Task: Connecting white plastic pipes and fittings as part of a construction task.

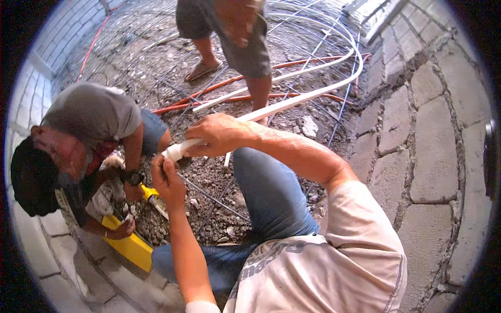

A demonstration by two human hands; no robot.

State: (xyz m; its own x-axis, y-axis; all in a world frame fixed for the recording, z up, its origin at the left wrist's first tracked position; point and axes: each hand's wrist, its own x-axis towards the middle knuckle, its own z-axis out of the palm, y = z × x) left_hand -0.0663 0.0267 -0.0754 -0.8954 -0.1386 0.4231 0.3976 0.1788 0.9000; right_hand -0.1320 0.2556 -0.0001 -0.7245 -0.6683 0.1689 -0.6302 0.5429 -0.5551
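My left hand (pixel 168 177) pinches a short white pipe fitting (pixel 174 151) between thumb and fingers. Just beyond it, my right hand (pixel 218 134) is closed around a white plastic pipe (pixel 300 100), whose end meets the fitting. How deep the pipe sits inside cannot be made out. From my right hand the pipe runs off to the right and curves back across the far ground. Both hands are held above the gravel, in front of my bent knee.
A co-worker (pixel 99 115) crouches at the left beside a yellow-handled tool (pixel 150 193) and a long yellow bar (pixel 128 242). Another person (pixel 224 31) stands ahead. Orange pipes (pixel 229 83) and steel bars cross the rubble. A block wall (pixel 428 146) rises at my right.
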